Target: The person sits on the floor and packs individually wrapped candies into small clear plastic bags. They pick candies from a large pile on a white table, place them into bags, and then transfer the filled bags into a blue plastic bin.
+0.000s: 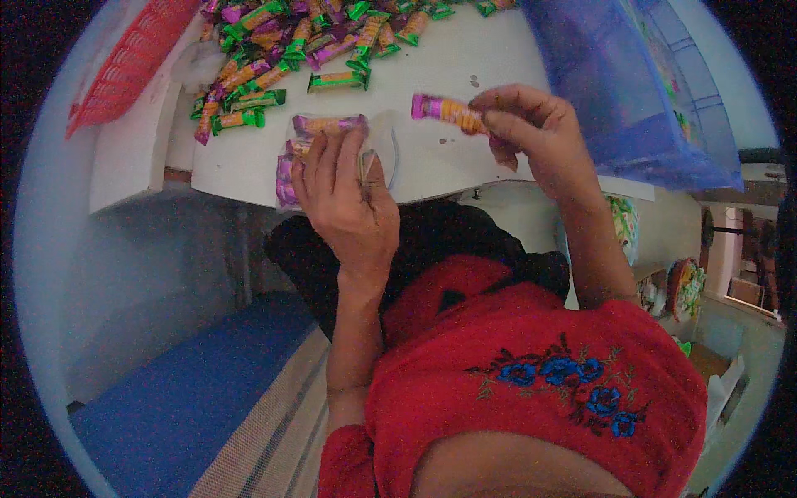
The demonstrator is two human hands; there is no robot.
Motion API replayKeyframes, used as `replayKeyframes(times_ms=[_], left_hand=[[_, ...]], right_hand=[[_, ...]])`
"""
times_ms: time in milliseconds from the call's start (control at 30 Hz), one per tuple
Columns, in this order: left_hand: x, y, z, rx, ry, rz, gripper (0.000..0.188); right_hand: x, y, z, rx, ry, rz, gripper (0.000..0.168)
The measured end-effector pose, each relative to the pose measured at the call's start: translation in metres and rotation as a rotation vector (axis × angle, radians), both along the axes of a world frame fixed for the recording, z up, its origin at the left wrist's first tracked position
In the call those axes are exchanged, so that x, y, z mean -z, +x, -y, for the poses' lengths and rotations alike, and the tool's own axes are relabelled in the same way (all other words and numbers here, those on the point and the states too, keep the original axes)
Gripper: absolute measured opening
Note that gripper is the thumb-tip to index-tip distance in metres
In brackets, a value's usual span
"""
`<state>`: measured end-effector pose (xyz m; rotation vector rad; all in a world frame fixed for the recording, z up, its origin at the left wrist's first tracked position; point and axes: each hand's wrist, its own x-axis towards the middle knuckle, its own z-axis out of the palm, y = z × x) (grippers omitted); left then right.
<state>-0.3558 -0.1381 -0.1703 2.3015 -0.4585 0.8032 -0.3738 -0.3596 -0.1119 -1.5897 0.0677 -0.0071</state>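
Observation:
My left hand (345, 180) rests over a clear plastic container (389, 159) near the table's front edge, its fingers bent across the top. Purple-wrapped bars (285, 180) show through the plastic at its left side, and another purple and orange bar (330, 124) lies at the top. How firmly this hand grips is hidden by its back. To the right, my right hand (529, 127) pinches a single purple and orange wrapped bar (451, 113) by one end, between thumb and fingers. The bar points left above the white table (423, 168) and looks slightly blurred.
A heap of green and purple wrapped bars (299, 37) covers the table's back left. At the far left stands a red plastic basket (131, 62). A blue plastic crate (622, 93) sits on the right, beside my right forearm. Small dark marks (474, 81) dot the tabletop.

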Motion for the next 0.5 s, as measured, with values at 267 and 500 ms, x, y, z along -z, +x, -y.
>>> replayKeyframes(times_ms=[267,500], left_hand=[[-0.008,-0.001,0.002,0.024,-0.039,0.01,0.034],[0.007,0.007,-0.007,0.06,-0.024,0.018,0.036]], right_hand=[[0.01,-0.012,-0.035,-0.113,0.17,-0.149,0.022],[0.033,0.014,-0.067,0.023,0.248,-0.128,0.036]])
